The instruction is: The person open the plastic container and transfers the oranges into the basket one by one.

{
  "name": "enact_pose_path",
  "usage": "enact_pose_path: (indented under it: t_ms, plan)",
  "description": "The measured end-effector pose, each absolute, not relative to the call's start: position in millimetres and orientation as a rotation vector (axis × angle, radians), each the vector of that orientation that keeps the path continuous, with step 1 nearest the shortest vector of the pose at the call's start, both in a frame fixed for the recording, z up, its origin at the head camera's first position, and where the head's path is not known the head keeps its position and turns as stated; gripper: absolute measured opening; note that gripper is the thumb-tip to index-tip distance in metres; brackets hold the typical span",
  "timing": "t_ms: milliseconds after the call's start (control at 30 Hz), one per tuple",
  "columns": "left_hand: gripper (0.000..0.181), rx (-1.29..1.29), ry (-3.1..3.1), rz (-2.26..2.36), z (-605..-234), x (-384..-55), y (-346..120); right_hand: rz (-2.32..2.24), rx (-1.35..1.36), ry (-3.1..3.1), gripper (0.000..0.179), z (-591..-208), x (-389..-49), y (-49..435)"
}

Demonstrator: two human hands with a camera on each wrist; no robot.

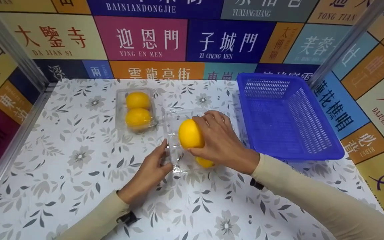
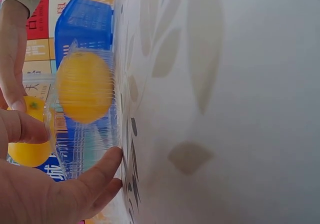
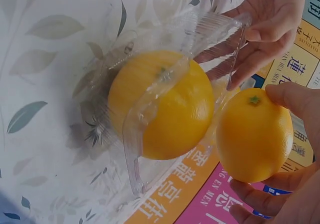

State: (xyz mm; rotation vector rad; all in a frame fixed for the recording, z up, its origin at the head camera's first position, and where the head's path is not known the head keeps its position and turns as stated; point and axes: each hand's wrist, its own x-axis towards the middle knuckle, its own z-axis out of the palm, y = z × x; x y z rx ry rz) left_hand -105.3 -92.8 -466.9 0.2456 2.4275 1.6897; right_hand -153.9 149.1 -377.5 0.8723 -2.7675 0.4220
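An orange (image 1: 190, 134), yellow-orange with a green stem mark, is held by my right hand (image 1: 220, 140) above a clear plastic fruit box (image 1: 176, 158). In the right wrist view, thumb and fingers grip this orange (image 3: 254, 139) from opposite sides. Another orange (image 3: 165, 107) sits inside the clear box, partly hidden by the right hand in the head view. My left hand (image 1: 150, 173) is at the box's left side, fingers fairly straight. In the left wrist view its thumb is by the box rim (image 2: 50, 119) and its fingertips rest low beside the wall.
A second clear box (image 1: 120, 125) with two oranges (image 1: 138, 110) stands to the left, farther back. At right is a blue plastic basket (image 1: 268, 126) with slotted walls. The table (image 1: 112, 196) has a floral cover, and printed panels (image 1: 142, 40) rise behind it.
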Motion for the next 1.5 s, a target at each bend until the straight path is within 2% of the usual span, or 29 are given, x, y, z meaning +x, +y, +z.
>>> enact_pose_path:
  t_ms: [1033,1500]
  plan:
    - [0.087,0.244,2.404,1.697,-465.8,-103.2,-92.7,0.538,0.72,-2.854,0.084,-359.4,-170.4,173.3]
    - [0.086,0.221,2.373,1.746,-466.3,-103.5,-91.9,0.743,0.633,-2.952,0.09,-351.1,-183.8,186.8]
